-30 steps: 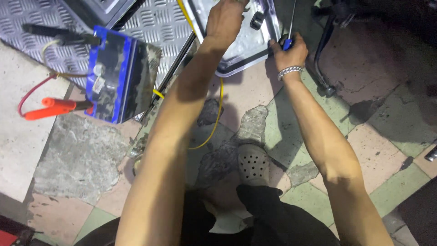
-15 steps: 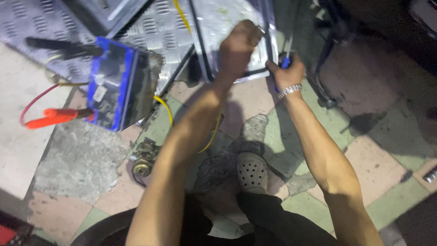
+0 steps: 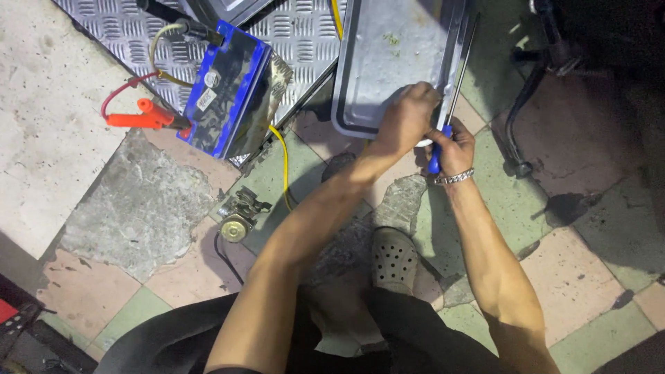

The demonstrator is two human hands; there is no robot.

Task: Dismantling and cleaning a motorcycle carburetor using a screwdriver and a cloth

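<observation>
Right hand (image 3: 454, 147) clenched round the blue handle of a screwdriver (image 3: 454, 83); shaft points away along the right rim of the metal tray (image 3: 377, 62), likely so the tip reaches that rim. Left hand (image 3: 409, 118) closed over something at the tray's near right corner, just beside the handle, seemingly steadying it; what it grips is hidden. Battery (image 3: 225, 86) sits tilted on the checker plate (image 3: 104, 28), red clip (image 3: 142, 116) at its left edge.

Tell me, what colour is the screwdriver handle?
Blue handle, gripped in the right hand; head view.
</observation>
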